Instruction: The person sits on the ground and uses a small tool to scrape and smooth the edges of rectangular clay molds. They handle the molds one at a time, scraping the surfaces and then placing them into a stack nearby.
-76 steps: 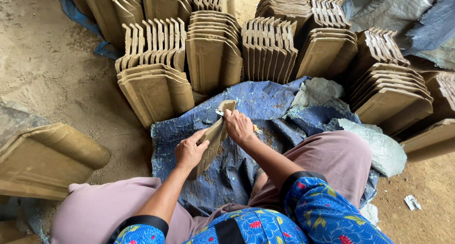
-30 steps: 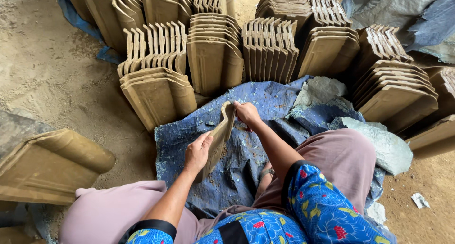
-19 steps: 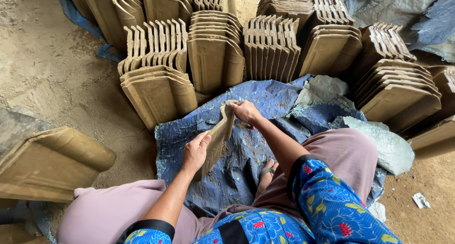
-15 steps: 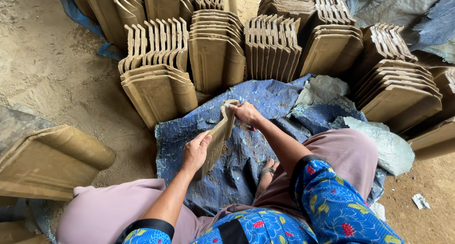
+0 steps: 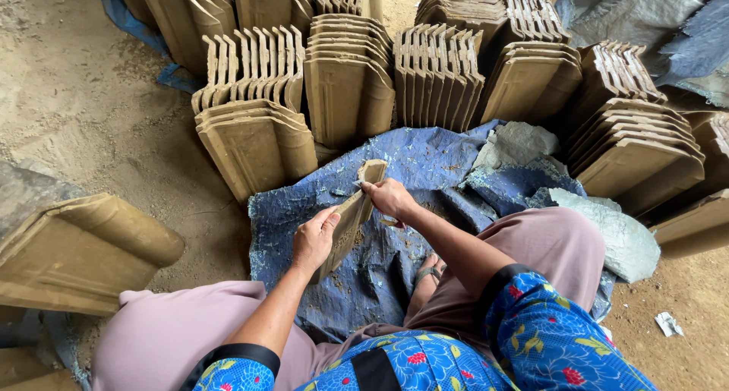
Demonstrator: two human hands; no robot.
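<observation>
Over blue tarp [image 5: 425,163]: clay tile [image 5: 351,220] on edge, left hand [image 5: 313,239] clasping, right hand [image 5: 389,197] gripping far end; small tool there indistinct.

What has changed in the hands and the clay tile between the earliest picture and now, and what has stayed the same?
The right hand has slid up from the middle of the clay tile to its far end, and the tile now stands more on edge. The left hand keeps gripping its near part. Nothing was let go. The stacked tiles and the blue tarpaulin lie as before.
</observation>
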